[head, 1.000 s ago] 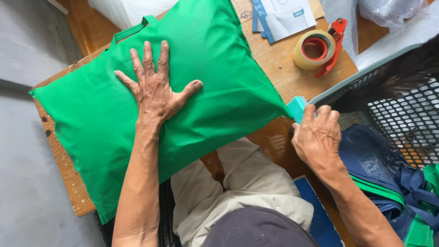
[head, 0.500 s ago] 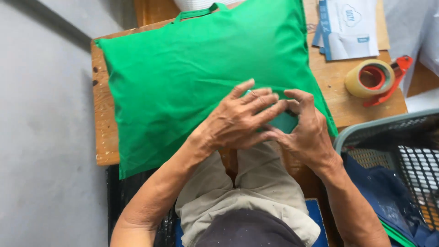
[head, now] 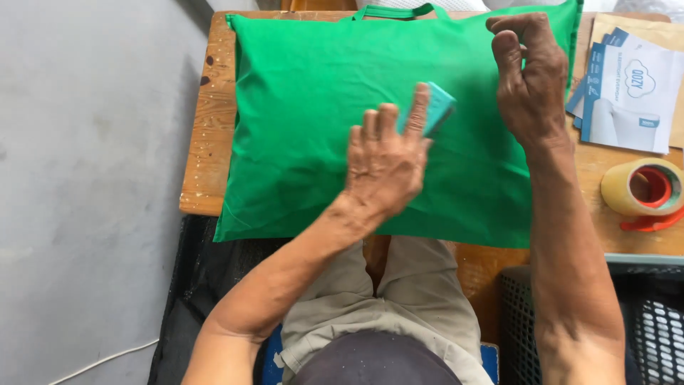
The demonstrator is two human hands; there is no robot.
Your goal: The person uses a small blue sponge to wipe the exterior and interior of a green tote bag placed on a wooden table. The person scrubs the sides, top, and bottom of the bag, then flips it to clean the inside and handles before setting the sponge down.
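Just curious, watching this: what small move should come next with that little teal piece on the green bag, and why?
Probably press the teal piece flat: the left hand holds it tilted on the green bag, while the right hand is curled at the bag's top edge.

Big green bag (head: 306,128), a plump rectangle with a handle loop at its far edge, fills most of the table in front of me. A small teal tag (head: 436,108) sits on it, pinched under my left hand (head: 385,160). Off by my right hand (head: 531,78), flat white-and-blue leaflets (head: 627,100) lie fanned on a tan envelope (head: 634,28), at the table's far right corner.
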